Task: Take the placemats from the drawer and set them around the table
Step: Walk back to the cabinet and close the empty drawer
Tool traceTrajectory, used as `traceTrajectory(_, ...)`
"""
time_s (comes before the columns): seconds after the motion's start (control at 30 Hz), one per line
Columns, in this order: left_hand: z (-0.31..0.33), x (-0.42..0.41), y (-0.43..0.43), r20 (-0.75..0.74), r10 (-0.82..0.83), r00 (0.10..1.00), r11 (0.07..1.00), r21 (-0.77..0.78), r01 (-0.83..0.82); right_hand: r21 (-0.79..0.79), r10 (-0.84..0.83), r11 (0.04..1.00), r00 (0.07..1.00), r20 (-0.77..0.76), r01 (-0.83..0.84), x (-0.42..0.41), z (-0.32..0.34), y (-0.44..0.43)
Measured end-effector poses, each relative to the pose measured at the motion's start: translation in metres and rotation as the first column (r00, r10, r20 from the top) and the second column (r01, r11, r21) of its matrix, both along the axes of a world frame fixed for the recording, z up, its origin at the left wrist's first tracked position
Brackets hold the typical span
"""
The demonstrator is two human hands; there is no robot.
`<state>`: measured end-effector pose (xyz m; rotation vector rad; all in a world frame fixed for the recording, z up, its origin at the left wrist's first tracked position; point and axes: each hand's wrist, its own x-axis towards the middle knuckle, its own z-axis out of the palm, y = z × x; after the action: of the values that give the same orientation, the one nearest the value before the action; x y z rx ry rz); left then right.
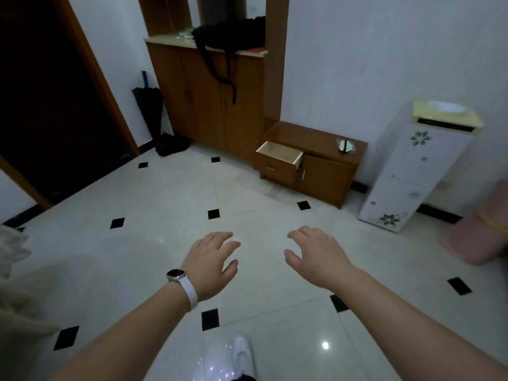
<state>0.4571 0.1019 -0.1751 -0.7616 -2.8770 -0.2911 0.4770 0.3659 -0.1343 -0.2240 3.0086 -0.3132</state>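
A low brown cabinet (327, 174) stands against the far wall, and its left drawer (280, 154) is pulled open. The drawer's pale inside shows no placemat from here. My left hand (210, 262), with a white watch on the wrist, hovers over the tiled floor with fingers spread and nothing in it. Beside it my right hand (316, 257) is stretched out the same way, open and holding nothing. Both hands are well short of the drawer. No placemat and no table can be made out.
A tall brown cupboard (209, 100) with a black bag (228, 34) on top stands left of the low cabinet. A white floral water dispenser (412, 166) is at the right, a folded umbrella (148, 105) leans in the corner, and a dark doorway (49, 105) lies left. Pink cloth (483, 237) shows at the right edge.
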Motion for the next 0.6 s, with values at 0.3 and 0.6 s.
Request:
traceTrajectory(0.3, -0.029, -0.156, -0.017, 0.068, -0.018, 0.998, 0.997, 0.076, 0.012, 0.04, -0.05, 0.998, 0.998, 0.038, 0.048, -0.134, -0.016, -0.01)
traceTrajectory(0.6, -0.014, -0.307, -0.02, 0.044, -0.082, 0.996, 0.995, 0.06, 0.079, 0.063, -0.13, 0.989, 0.991, -0.015, 0.131, -0.258, -0.002, -0.01)
